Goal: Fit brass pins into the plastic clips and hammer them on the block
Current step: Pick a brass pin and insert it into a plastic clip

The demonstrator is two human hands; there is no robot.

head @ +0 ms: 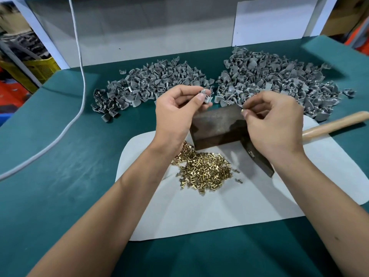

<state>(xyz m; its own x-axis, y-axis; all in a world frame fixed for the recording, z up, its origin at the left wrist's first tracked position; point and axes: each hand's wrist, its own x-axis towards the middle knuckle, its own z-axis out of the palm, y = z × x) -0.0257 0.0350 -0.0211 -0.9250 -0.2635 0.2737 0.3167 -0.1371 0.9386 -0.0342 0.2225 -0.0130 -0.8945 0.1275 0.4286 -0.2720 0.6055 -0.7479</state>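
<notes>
Left hand point(175, 108) pinching grey plastic clip point(205, 96); right hand point(273, 124) pinching brass pin point(242, 110), just right of clip, above block point(217, 126).

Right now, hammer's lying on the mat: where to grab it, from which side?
Judging by its pose, grip the wooden handle, coming from the right. It lies flat, angling off the white mat toward the table's right edge, bare and free. The head end is hidden behind the right hand, beside the block.
</notes>
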